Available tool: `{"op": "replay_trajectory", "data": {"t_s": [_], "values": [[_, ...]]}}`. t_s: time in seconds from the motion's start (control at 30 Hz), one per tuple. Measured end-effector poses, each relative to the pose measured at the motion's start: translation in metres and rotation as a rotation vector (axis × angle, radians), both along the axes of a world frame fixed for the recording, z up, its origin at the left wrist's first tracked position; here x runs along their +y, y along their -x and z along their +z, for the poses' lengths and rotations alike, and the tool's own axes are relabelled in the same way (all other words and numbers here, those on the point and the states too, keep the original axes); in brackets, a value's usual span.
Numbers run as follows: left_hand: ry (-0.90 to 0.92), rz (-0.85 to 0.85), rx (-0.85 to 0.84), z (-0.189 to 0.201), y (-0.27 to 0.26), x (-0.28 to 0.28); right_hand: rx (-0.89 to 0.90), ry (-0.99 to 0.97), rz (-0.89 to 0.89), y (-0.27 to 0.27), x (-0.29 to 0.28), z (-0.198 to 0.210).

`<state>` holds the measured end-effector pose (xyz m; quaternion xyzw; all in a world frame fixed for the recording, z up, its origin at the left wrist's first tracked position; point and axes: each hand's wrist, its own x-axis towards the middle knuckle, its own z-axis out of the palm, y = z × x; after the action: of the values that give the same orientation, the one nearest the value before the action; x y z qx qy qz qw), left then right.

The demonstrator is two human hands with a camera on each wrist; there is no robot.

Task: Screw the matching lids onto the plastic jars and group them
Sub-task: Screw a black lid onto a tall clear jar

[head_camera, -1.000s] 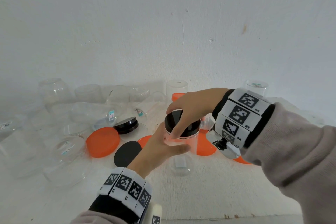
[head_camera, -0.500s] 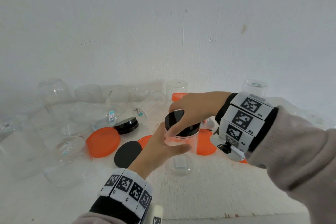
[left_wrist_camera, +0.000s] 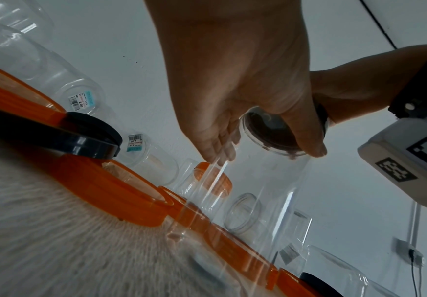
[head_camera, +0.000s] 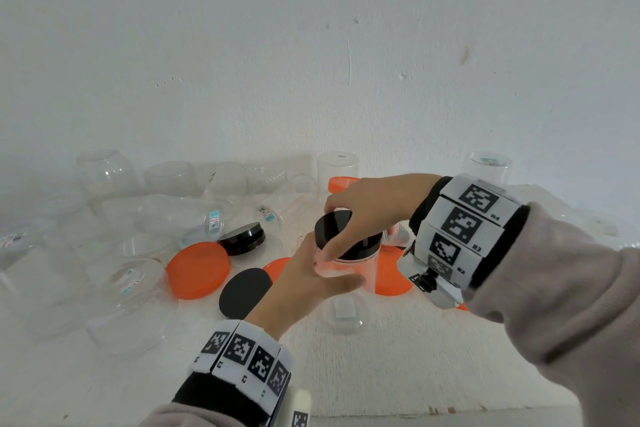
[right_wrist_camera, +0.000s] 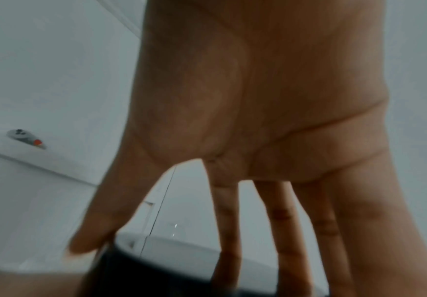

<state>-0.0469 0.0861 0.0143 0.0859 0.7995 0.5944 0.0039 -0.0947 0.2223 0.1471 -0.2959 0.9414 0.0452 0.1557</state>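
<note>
A clear plastic jar [head_camera: 346,269] stands upright at the middle of the white table, with a black lid [head_camera: 332,227] on its mouth. My left hand [head_camera: 311,282] wraps around the jar's body from the near left, thumb across the front. From above and the right, my right hand [head_camera: 363,215] grips the black lid's rim with thumb and fingers. The left wrist view shows the jar [left_wrist_camera: 263,191] from below, with the lid [left_wrist_camera: 270,132] seen through its wall. The right wrist view has the black lid [right_wrist_camera: 171,271] under my fingers [right_wrist_camera: 283,231].
Several empty clear jars [head_camera: 180,215] lie and stand at the back left. Orange lids [head_camera: 198,270] and black lids [head_camera: 245,292] lie loose around the held jar. A black-lidded jar [head_camera: 244,239] sits behind them. Another clear jar [head_camera: 490,170] stands back right. The table's front edge [head_camera: 415,411] is near.
My right hand has turned on the black lid, the wrist dropping and swinging a little to the right. The left hand and jar have stayed in place.
</note>
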Motion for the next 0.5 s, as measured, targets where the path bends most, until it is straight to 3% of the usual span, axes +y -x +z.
{"op": "replay_trajectory", "data": {"t_s": [0.13, 0.27, 0.4, 0.5], "values": [[-0.001, 0.008, -0.014, 0.001, 0.001, 0.0, -0.114, -0.018, 0.066, 0.002, 0.004, 0.01], [-0.008, 0.005, -0.018, 0.0, 0.0, 0.001, -0.091, 0.053, 0.023, 0.003, 0.003, 0.005], [-0.005, 0.002, -0.01, 0.0, -0.002, 0.0, 0.059, 0.007, -0.042, 0.0, -0.001, -0.003], [-0.014, 0.01, -0.014, -0.001, -0.001, 0.001, -0.029, -0.031, -0.019, 0.003, 0.0, 0.001]]}}
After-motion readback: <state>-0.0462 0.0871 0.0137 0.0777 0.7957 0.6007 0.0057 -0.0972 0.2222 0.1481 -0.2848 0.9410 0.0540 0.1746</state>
